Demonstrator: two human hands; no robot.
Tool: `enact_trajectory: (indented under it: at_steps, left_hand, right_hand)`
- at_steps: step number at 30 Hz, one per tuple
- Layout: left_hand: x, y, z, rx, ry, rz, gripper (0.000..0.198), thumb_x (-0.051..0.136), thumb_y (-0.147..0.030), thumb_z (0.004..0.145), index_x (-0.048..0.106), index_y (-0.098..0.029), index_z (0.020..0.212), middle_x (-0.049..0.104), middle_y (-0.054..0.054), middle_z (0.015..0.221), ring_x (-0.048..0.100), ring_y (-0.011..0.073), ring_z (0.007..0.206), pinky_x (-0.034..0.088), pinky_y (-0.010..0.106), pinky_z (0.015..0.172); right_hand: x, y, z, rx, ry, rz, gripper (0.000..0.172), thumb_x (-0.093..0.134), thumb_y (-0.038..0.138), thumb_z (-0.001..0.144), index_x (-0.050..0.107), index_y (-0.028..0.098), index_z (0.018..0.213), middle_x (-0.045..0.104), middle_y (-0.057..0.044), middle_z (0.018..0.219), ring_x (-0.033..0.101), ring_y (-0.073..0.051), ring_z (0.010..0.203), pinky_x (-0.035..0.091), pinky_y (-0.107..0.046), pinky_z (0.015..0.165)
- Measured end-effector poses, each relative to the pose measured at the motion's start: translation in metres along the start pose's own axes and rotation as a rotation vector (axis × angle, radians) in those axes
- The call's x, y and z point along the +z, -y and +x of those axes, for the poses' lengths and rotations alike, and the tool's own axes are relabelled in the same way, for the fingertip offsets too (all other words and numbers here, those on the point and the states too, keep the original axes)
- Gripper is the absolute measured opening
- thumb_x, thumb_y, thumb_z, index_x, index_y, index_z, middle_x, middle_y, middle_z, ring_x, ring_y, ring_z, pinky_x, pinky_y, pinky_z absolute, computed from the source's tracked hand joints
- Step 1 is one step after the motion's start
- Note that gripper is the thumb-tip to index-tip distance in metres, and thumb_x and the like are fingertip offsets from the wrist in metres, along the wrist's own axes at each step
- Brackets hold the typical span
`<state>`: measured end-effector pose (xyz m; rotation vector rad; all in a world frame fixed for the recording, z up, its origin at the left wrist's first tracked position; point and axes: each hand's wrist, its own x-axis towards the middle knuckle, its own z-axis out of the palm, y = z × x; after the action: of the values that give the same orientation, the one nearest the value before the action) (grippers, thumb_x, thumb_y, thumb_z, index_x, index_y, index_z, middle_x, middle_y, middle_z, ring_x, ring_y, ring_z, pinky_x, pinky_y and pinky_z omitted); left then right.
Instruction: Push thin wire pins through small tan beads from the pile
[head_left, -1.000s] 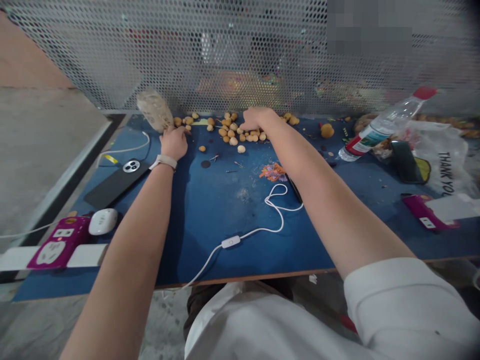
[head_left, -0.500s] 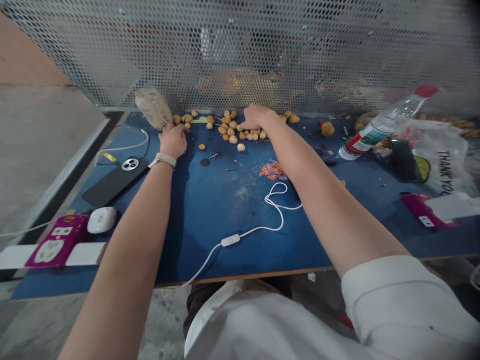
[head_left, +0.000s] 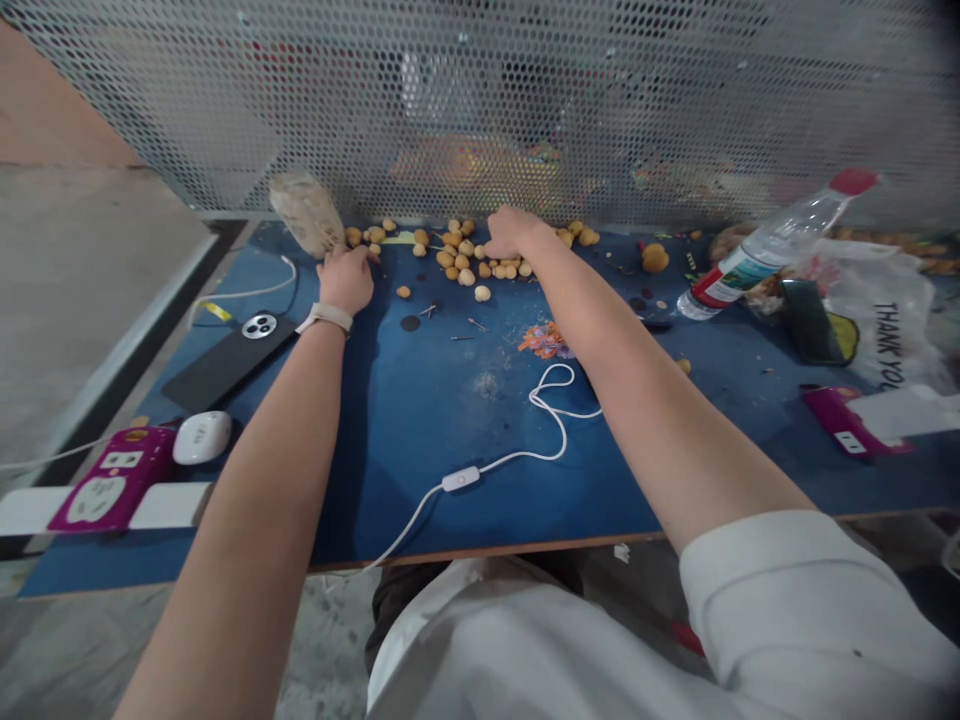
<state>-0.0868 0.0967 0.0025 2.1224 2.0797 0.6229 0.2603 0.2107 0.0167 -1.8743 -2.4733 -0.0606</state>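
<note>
Toward the back of the blue table lies a loose heap of small round tan balls (head_left: pixel 463 262), some paler than others. My right hand (head_left: pixel 512 232) reaches over the right side of this heap, its fingers bent and closed; whatever is between them is hidden. On the left, my left hand (head_left: pixel 347 279) rests on the table with fingers apart, just below a clear bag of pale contents (head_left: pixel 306 213). A smaller group of tan balls (head_left: pixel 374 236) lies beside its fingertips. I cannot tell whether the left fingers touch the bag.
A perforated metal panel (head_left: pixel 465 110) stands along the back edge. On the left are a black phone (head_left: pixel 225 365), a white case (head_left: pixel 202 438) and a purple power strip (head_left: pixel 120 475). A white cable (head_left: pixel 517 456) crosses the front; a bottle (head_left: pixel 757 262) leans at right by a plastic bag (head_left: pixel 877 300).
Almost nothing differs. My right hand has shifted very slightly over the heap, and my left hand stays in place by the bag.
</note>
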Motion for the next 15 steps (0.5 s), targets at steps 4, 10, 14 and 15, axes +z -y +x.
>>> enact_trajectory:
  at_steps: [4,10,14,15]
  left_hand:
    - [-0.002,-0.004,-0.004,0.002,0.018,0.059,0.058,0.042,-0.016,0.123,0.089,-0.018,0.157,0.076,0.028,0.172,0.067,0.0514,0.168,0.054,0.069,0.138]
    - [-0.005,-0.006,-0.004,-0.026,0.036,0.048,0.055,0.046,-0.019,0.123,0.088,-0.022,0.158,0.076,0.027,0.172,0.066,0.0517,0.169,0.052,0.066,0.139]
    - [-0.008,-0.006,-0.003,-0.004,0.069,0.081,0.062,0.039,-0.018,0.123,0.086,-0.016,0.163,0.073,0.03,0.175,0.065,0.0508,0.172,0.052,0.066,0.138]
    - [-0.008,-0.007,-0.003,-0.008,0.069,0.084,0.062,0.039,-0.018,0.122,0.086,-0.016,0.163,0.074,0.03,0.175,0.065,0.0515,0.171,0.053,0.067,0.138]
  right_hand:
    - [-0.004,0.006,-0.003,0.012,0.014,-0.021,0.058,0.09,0.023,0.101,0.091,-0.006,0.15,0.088,-0.037,0.147,0.084,-0.057,0.141,0.07,-0.064,0.124]
    - [-0.025,-0.006,-0.012,0.116,-0.03,0.084,0.042,0.07,0.024,0.12,0.091,-0.006,0.14,0.089,-0.037,0.145,0.087,-0.044,0.139,0.068,-0.051,0.124]
    - [-0.038,-0.013,-0.023,0.207,-0.13,0.292,0.063,0.044,0.043,0.136,0.09,-0.001,0.129,0.091,-0.033,0.132,0.088,-0.037,0.129,0.064,-0.047,0.121]
    - [-0.039,-0.014,-0.025,0.202,-0.132,0.321,0.063,0.047,0.051,0.135,0.09,0.005,0.126,0.092,-0.029,0.124,0.088,-0.037,0.122,0.065,-0.047,0.117]
